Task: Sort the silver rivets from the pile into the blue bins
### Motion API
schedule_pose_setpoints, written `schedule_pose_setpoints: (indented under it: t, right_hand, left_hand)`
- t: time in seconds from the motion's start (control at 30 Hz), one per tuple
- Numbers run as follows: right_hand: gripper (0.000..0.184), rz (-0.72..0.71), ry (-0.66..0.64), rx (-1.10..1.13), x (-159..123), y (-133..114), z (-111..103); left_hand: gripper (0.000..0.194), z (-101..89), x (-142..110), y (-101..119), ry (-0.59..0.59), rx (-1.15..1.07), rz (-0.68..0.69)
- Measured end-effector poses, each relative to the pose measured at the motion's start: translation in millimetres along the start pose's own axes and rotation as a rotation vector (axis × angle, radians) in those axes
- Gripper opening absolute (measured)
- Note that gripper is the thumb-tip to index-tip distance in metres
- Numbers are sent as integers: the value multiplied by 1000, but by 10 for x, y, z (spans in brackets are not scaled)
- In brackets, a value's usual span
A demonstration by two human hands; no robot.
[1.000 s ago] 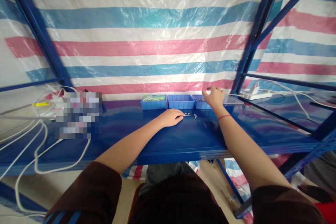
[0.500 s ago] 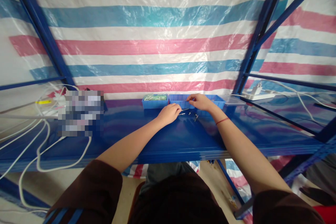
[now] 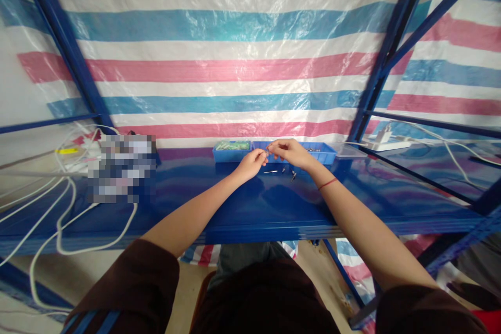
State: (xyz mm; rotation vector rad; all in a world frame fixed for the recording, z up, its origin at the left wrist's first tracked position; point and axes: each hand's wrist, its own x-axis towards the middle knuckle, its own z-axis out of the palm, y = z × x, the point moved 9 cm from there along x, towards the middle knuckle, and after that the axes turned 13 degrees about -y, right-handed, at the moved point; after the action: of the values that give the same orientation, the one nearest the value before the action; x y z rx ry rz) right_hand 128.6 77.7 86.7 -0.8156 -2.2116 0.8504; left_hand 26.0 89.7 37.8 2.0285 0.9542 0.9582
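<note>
My left hand is closed in a pinch, its fingertips raised just above the blue shelf top. What it grips is mostly hidden; a moment ago a thin metal rod stuck out of these fingers. My right hand meets it from the right, thumb and fingers pinched together at the left fingertips, over whatever small thing is there. Below the hands lie a thin silvery rod, a tiny metal piece and a small dark-and-silver fastener-like part.
Behind the hands stand a blue bin with pale green packets and a wider blue bin holding small metal parts. A clear plastic lid and a white power strip sit right. White cables and a blurred-out object occupy the left.
My right hand has come left from the wider bin to my left fingertips. My left hand has lifted slightly and drawn left, and its rod no longer shows clearly.
</note>
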Motion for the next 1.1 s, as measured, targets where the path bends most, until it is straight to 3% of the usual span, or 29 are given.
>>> schedule_pose_setpoints:
  t: [0.57, 0.87, 1.1]
  right_hand:
    - [29, -155, 65, -183, -1, -131, 10]
    - [24, -153, 171, -245, -42, -189, -97]
    - [24, -156, 100, -379, -20, -134, -66]
  left_hand:
    - [19, 82, -49, 15, -51, -117, -71]
    - [18, -236, -125, 162, 243, 70, 104]
    - [15, -304, -178, 252, 307, 134, 131]
